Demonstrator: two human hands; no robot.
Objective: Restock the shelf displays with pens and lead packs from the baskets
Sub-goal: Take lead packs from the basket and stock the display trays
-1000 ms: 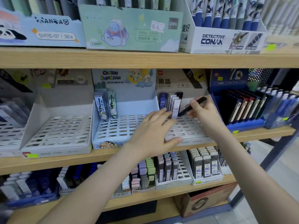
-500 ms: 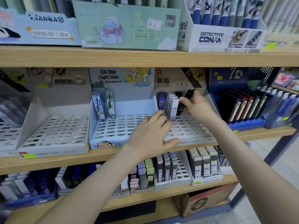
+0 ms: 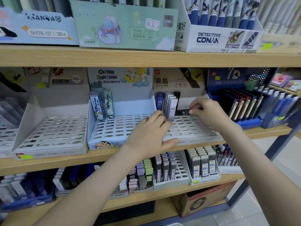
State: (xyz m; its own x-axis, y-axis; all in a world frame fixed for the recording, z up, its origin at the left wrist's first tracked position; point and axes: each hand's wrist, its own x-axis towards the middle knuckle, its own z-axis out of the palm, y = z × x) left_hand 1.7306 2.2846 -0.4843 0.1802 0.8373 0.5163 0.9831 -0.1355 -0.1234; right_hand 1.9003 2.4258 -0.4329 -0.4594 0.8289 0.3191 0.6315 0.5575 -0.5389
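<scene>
White slotted tray (image 3: pixel 192 129), middle shelf. Left hand (image 3: pixel 149 136) rests on it, gripping nothing. Right hand (image 3: pixel 207 111) pinches the black lead pack (image 3: pixel 183 112) by one end, sideways beside the standing white packs (image 3: pixel 171 107). I judge it light, stiff, slick (take the flat faces).

Both forearms are showing bare all the way down to the picture's lower edge. The left hand (image 3: pixel 149 135) and the right hand (image 3: pixel 210 114) are likewise showing bare, wrists and fingers uncovered.
</scene>
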